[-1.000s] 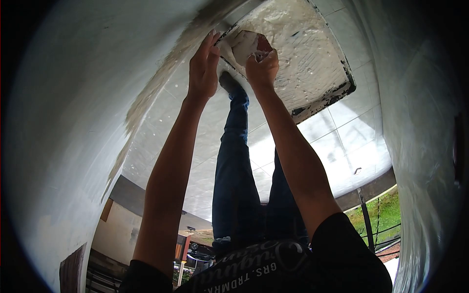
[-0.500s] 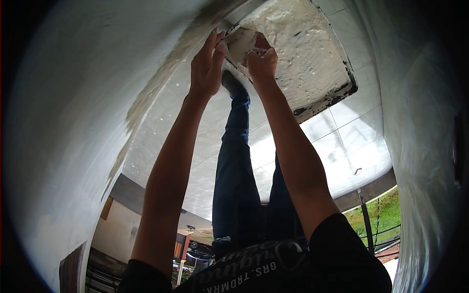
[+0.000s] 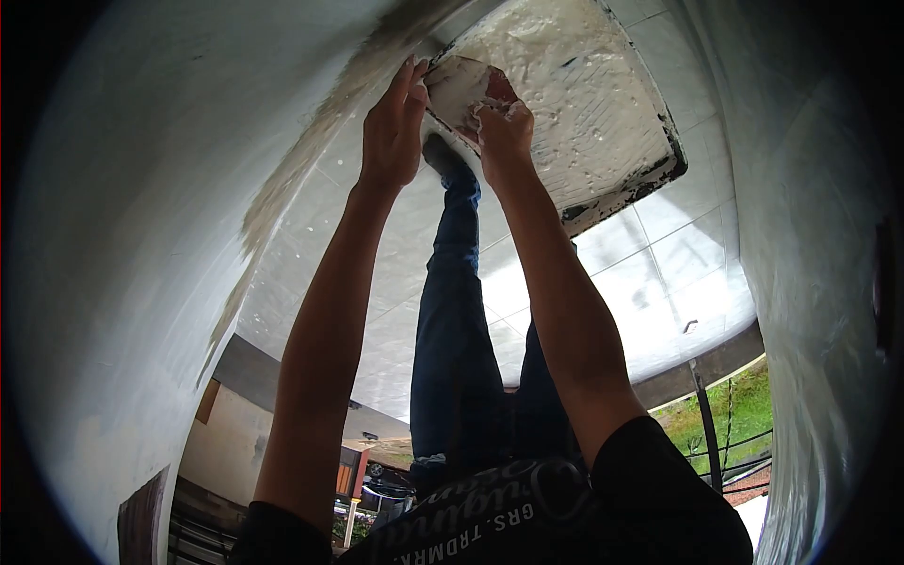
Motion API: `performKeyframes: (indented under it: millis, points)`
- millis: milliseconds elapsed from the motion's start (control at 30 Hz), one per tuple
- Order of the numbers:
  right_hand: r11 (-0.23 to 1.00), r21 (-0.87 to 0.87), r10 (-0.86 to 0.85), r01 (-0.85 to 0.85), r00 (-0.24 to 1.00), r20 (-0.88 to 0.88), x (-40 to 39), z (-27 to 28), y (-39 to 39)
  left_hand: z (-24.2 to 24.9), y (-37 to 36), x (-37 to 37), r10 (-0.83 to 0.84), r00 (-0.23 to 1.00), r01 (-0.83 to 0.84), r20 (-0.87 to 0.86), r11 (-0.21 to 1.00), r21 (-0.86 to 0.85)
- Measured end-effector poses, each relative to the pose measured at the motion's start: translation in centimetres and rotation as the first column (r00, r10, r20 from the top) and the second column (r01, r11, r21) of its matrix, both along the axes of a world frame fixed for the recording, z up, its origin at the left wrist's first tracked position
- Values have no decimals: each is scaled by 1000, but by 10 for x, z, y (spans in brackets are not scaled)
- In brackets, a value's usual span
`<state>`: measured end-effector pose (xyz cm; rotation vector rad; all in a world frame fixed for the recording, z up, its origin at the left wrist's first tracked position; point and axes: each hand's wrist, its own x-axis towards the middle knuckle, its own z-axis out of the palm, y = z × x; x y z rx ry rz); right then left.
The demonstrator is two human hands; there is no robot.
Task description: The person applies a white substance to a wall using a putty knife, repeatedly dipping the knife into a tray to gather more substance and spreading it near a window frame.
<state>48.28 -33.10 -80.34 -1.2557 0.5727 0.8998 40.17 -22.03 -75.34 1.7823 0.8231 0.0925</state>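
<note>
My right hand (image 3: 507, 132) is closed round a putty scraper (image 3: 455, 97) with a broad, white-smeared blade and a reddish-brown part near the grip. The blade is over the near-left edge of a dark-edged board (image 3: 626, 200) coated with thick, lumpy white putty (image 3: 584, 113). My left hand (image 3: 394, 137) is beside the scraper's left edge, its fingers drawn together and their tips smeared white. Whatever those fingers hold, if anything, is hidden.
A wall (image 3: 169, 188) with a rough grey-beige strip along its base rises close on the left. Pale tiles (image 3: 650, 268) cover the floor under my jeans-clad legs (image 3: 457, 330). Another pale surface (image 3: 810, 282) stands on the right. A dark railing post (image 3: 704, 424) and grass lie behind.
My right hand has turned the scraper so that more of its blade and reddish part shows. Both hands have shifted slightly; the scraper has moved a little left.
</note>
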Motion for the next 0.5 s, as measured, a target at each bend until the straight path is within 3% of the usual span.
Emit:
performKeyframes:
  millis: [233,300,433,500]
  points:
    - [997,67,35,-40,997,71,1,-2,-10,3,2,1,0,1000,-1,-21,999,-47]
    - [988,151,-29,30,1000,-6,3,12,-15,4,4,1,0,1000,-2,-28,998,-65]
    - [991,131,-16,7,997,73,9,6,-24,5,5,4,-12,998,8,-62,998,-67]
    - [990,-107,110,-92,977,184,11,-5,-23,5,3,6,-1,998,-2,-56,998,-66]
